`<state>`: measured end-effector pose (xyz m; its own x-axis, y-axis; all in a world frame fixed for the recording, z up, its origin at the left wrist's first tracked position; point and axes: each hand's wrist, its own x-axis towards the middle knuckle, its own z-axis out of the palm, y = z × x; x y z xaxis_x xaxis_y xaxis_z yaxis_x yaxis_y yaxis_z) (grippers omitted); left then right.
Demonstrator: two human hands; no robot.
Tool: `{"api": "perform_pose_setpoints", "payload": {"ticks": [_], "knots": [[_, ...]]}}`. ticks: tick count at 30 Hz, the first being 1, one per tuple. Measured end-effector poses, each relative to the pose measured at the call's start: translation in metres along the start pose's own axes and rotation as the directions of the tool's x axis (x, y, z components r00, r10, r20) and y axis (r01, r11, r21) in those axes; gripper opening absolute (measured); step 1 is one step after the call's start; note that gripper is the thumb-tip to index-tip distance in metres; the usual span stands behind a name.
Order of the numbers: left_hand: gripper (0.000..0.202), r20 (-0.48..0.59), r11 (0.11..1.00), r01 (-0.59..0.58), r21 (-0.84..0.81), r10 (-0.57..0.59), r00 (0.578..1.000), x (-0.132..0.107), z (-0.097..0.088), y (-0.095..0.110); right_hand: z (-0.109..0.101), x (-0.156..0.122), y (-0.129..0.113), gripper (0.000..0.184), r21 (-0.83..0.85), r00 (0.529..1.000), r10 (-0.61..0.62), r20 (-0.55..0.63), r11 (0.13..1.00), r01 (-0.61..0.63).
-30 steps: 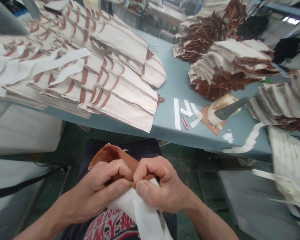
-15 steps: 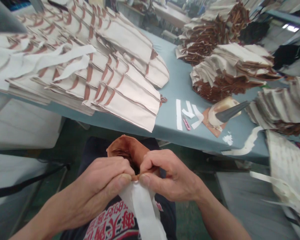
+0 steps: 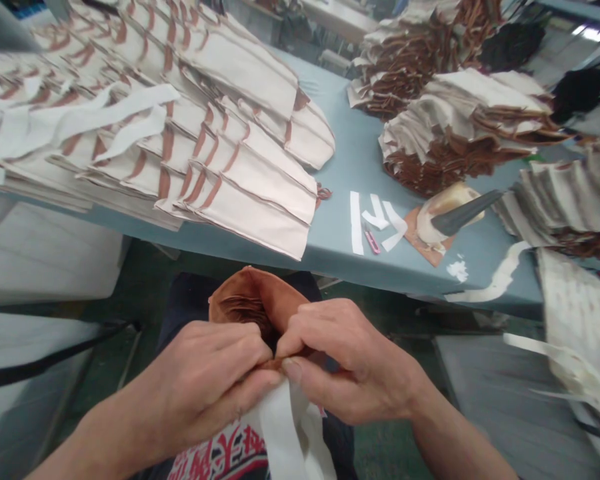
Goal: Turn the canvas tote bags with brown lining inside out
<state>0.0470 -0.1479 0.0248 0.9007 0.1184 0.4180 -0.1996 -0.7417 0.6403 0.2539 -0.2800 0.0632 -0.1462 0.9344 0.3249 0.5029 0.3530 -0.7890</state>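
Over my lap, a brown, suede-like sewn piece point(image 3: 280, 290) stands with its mouth open towards me, dark folds inside. My left hand point(image 3: 220, 380) pinches its near edge between thumb and curled fingers. Right beside it, my right hand point(image 3: 347, 360) pinches the same edge, and the two thumbs almost touch. From under the thumbs a white strip point(image 3: 280, 427) hangs down over my printed shirt front point(image 3: 225, 457). Whether the strip is fixed to the brown edge is hidden by my fingers.
A blue-topped table point(image 3: 330, 257) runs across ahead. Cream pieces with brown bands point(image 3: 260, 207) overlap on its left; brown-and-cream stacks point(image 3: 445, 140) stand right. Between them lie short white strips point(image 3: 356, 223), a pink-handled small tool point(image 3: 373, 241) and a grey-handled brush-like tool point(image 3: 465, 213).
My left thumb has slid right along the brown edge, closer to the right thumb. Both hands stay pinched on the piece. The white strip hangs differently, and the view has shifted slightly.
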Motion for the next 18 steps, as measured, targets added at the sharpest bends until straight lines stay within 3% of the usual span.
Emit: {"api": "perform_pose_setpoints", "payload": {"ticks": [3, 6, 11, 14, 18], "knots": [[0.031, -0.03, 1.0, 0.002, -0.028, -0.003, 1.0, 0.007, -0.003, 0.011, 0.002, 0.0, 0.001, 0.016, 0.087, 0.999, -0.011, -0.048, 0.996, 0.015], [0.034, -0.095, 0.986, 0.044, -0.158, -0.06, 0.994, 0.015, -0.004, 0.024, 0.015, -0.002, 0.011, 0.021, 0.245, 0.997, -0.022, -0.068, 0.969, 0.038], [0.044, -0.277, 0.91, 0.134, -0.393, -0.256, 0.926, 0.023, 0.006, 0.039, 0.043, -0.003, 0.027, 0.049, 0.59, 0.986, 0.154, -0.06, 0.802, -0.089], [0.057, -0.338, 0.847, 0.161, -0.507, -0.367, 0.867, 0.021, 0.021, 0.044, 0.051, -0.003, 0.029, 0.056, 0.619, 0.972, 0.212, -0.1, 0.778, -0.107], [0.068, -0.26, 0.73, 0.126, -0.671, -0.391, 0.883, 0.009, 0.038, 0.042, 0.047, -0.005, 0.023, 0.058, 0.551, 0.971, 0.216, -0.098, 0.825, -0.127]]}}
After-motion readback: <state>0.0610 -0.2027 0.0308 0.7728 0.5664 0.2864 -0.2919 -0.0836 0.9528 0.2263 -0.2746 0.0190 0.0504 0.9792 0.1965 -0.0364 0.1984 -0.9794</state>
